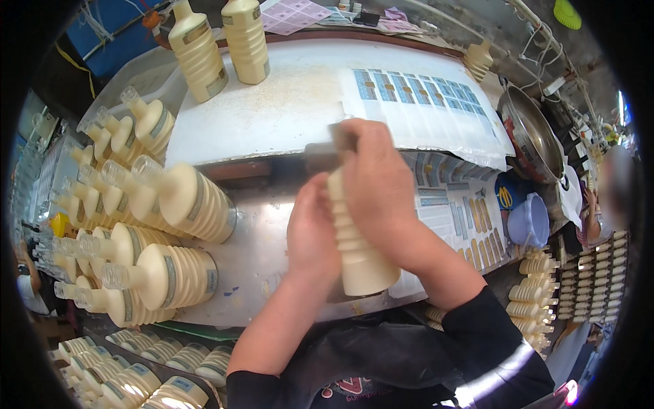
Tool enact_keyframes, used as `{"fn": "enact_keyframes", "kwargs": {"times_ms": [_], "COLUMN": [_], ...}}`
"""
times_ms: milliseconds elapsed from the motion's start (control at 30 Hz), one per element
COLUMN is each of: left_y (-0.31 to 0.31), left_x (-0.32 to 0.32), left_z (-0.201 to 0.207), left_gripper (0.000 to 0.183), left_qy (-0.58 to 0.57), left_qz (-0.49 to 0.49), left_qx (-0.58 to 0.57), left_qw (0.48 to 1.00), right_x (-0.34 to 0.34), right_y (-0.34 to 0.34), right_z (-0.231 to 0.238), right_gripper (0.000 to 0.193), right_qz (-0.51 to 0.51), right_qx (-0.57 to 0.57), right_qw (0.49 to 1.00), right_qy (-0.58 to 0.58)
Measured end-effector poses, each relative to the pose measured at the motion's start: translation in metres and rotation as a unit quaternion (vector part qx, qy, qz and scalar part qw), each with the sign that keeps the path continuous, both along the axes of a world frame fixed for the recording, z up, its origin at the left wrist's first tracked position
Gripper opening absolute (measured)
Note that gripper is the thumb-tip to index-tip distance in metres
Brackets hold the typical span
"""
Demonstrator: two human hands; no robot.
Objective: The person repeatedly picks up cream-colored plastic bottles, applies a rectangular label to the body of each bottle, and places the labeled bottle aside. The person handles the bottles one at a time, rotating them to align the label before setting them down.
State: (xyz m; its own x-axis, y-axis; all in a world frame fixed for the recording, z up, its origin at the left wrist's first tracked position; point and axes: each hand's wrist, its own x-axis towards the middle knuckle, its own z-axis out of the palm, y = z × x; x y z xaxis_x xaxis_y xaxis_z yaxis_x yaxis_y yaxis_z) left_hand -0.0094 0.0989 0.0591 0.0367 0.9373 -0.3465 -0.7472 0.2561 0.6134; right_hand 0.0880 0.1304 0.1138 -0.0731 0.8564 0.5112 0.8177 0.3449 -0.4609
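Note:
A cream bottle with ribbed sides (pixel 364 262) leans between my hands above the metal worktop, its base toward me. My left hand (pixel 310 228) is closed around the bottle's left side. My right hand (pixel 381 180), blurred by motion, is across the bottle's upper part with its fingers curled. A dark blurred piece (pixel 323 155) shows at those fingers; what it is cannot be made out. The bottle's neck is hidden behind my right hand. Blue-grey label strips (pixel 409 92) lie in rows on the white board beyond my hands.
Several similar bottles (pixel 194 204) lie stacked at the left, necks pointing left. Two more bottles (pixel 246 51) stand on the white board (pixel 293 95). Gold and blue strips (pixel 480 215) lie on the right worktop. Beside it are a purple bucket (pixel 528 221) and a large pan (pixel 535 136).

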Motion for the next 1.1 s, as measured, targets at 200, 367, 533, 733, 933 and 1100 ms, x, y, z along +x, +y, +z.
{"fn": "enact_keyframes", "kwargs": {"times_ms": [200,367,533,733,933,1100], "left_y": [-0.002,0.005,0.009,0.002,0.011,0.014], "left_x": [-0.001,0.001,-0.004,0.01,0.003,-0.002], "left_z": [0.009,-0.004,-0.028,0.016,-0.014,-0.019], "left_gripper": [0.047,0.047,0.048,0.054,0.046,0.045], "left_qy": [0.032,0.194,0.323,0.534,0.373,0.325], "left_qz": [-0.023,-0.084,-0.12,-0.067,-0.081,-0.094], "left_qx": [0.017,0.034,0.082,0.094,0.071,0.07], "left_qw": [0.999,0.977,0.935,0.838,0.921,0.939], "right_x": [0.01,0.057,0.077,0.05,0.076,0.097], "right_y": [0.004,0.011,0.018,0.008,0.009,0.017], "right_z": [-0.004,-0.029,-0.043,-0.011,-0.041,-0.073], "right_gripper": [0.033,0.034,0.036,0.034,0.036,0.034], "right_qz": [-0.005,0.029,0.03,0.093,0.065,0.062], "right_qx": [-0.049,-0.046,-0.008,-0.051,-0.06,-0.005], "right_qw": [0.999,0.987,0.982,0.971,0.974,0.972], "right_qy": [0.02,0.153,0.184,0.215,0.208,0.227]}}
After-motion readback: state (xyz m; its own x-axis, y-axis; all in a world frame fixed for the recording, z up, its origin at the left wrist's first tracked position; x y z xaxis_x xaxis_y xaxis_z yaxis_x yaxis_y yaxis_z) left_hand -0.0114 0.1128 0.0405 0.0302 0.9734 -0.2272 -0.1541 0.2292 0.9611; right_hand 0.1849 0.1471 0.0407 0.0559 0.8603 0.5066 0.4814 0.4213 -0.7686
